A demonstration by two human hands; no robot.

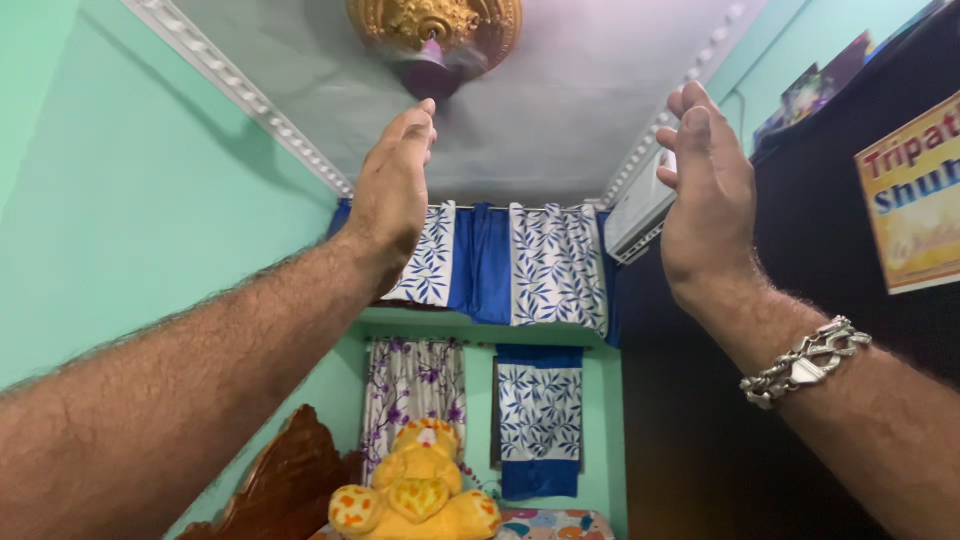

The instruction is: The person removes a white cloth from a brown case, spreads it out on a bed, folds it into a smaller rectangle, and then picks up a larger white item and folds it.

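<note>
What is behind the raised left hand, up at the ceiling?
Behind the left hand a gold ceiling medallion holds a purple fan hub. The fingertips overlap the hub's lower edge. Blurred spinning blades show; the hand hides the blue curtain's left end.

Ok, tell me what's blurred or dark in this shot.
Head view: the ceiling fan is smeared by its spin, blades only a faint haze; the left hand and right hand are sharp and evenly lit; the dark wall at right is nearly black, detail lost.
</note>
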